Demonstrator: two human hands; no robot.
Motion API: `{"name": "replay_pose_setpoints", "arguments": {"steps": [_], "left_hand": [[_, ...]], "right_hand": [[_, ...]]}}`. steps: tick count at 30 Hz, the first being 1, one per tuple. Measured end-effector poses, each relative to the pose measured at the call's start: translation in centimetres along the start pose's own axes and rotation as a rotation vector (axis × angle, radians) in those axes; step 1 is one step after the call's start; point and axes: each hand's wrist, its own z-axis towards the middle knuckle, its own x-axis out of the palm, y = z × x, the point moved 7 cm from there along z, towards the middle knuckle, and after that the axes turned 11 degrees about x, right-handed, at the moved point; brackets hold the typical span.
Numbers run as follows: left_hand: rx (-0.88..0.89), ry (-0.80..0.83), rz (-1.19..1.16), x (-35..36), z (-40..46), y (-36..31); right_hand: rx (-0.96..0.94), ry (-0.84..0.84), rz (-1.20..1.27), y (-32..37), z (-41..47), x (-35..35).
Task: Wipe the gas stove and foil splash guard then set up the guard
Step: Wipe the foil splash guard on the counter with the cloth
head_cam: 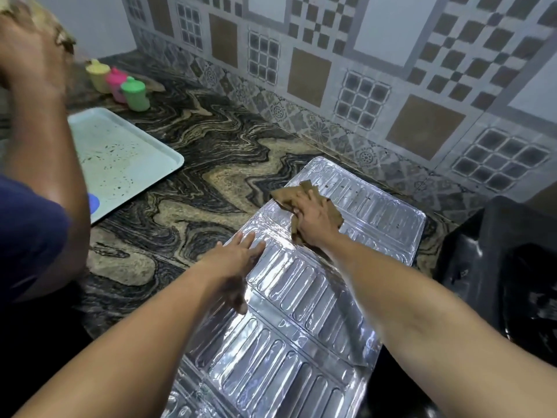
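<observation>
The marbled black-and-tan countertop (211,140) fills most of the view, backed by a wall of patterned tiles (376,70); across the counter, running from the near edge up toward that wall, the foil splash guard (286,327) lies flat and unfolded, its ribbed silver panels catching the light; to its right sits the black gas stove (512,267), only partly in view, its edge just beside the guard's far panel; to the left rests a pale tray (126,155) speckled with spots, and beside it another person's arm (39,152) in a dark blue sleeve reaches upward out of the frame; the right hand (316,220) presses a brown cloth (304,191) down on the upper part of the guard, its fingers bent over the cloth and gripping it; the left hand (238,260) lies flat on the guard's left edge — fingers straight and slightly spread, steadying the foil; smallest of all, three lidded plastic containers (120,82) — yellow, pink and green — stand close together in the far left corner of the counter near the wall.
</observation>
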Motion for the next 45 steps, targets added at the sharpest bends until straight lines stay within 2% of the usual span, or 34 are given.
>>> {"name": "replay_pose_setpoints", "arguments": {"steps": [3, 6, 10, 12, 14, 17, 20, 23, 29, 31, 33, 36, 40, 41, 42, 43, 45], "left_hand": [[-0.001, 0.005, 0.004, -0.1, 0.0, 0.1], [-0.025, -0.006, -0.022, 0.5, 0.6, 0.9], [-0.044, -0.021, -0.052, 0.8, 0.7, 1.2], [-0.046, -0.016, -0.048, 0.8, 0.8, 1.3], [-0.047, -0.012, -0.044, 0.6, 0.7, 1.1], [-0.030, -0.017, -0.024, 0.2, 0.4, 0.5], [-0.019, -0.007, -0.035, -0.1, 0.2, 0.0], [-0.027, -0.005, -0.062, 0.0, 0.2, 0.2], [-0.035, -0.022, -0.071, 0.6, 0.8, 0.8], [-0.055, -0.040, -0.086, 0.6, 1.0, 1.2], [-0.064, -0.029, -0.089, 0.6, 0.9, 1.1], [-0.036, -0.027, -0.074, 0.0, 0.4, 0.3], [-0.026, -0.015, -0.040, -0.5, -0.4, -0.3], [-0.025, -0.004, -0.025, -0.5, -0.5, -0.3], [-0.024, 0.010, -0.005, -0.5, -0.7, -0.3], [-0.024, 0.024, 0.012, -0.6, -0.9, -0.3], [-0.026, 0.035, 0.021, -0.3, -1.6, -0.4]], "right_hand": [[0.234, -0.113, -0.028, -4.6, 1.7, -2.4], [0.553, -0.237, -0.069, -10.5, 1.3, -5.2], [0.776, -0.217, 0.090, -13.2, 0.4, -5.3], [0.705, -0.244, 0.050, -10.7, 0.1, -5.1], [0.471, -0.247, 0.009, -6.1, 0.0, -4.4], [0.204, -0.138, 0.022, 0.5, -0.8, -2.0], [0.067, -0.004, -0.046, 2.1, -0.5, 0.1], [0.133, -0.018, 0.002, -0.8, 1.3, -0.5], [0.536, -0.036, 0.001, -8.1, 3.2, -5.5], [0.573, -0.035, -0.046, -8.3, 3.4, -7.9], [0.529, 0.006, -0.047, -7.1, 3.7, -9.9], [0.472, 0.154, 0.171, -5.1, 3.4, -11.5], [0.489, 0.313, 0.781, -2.7, 0.1, -11.6], [0.524, 0.351, 0.825, -2.7, -1.0, -10.8], [0.555, 0.376, 0.773, -2.9, -2.3, -10.0], [0.591, 0.342, 0.590, -3.7, -3.0, -9.5], [0.616, 0.172, 0.076, -5.4, -4.1, -10.4]]}}
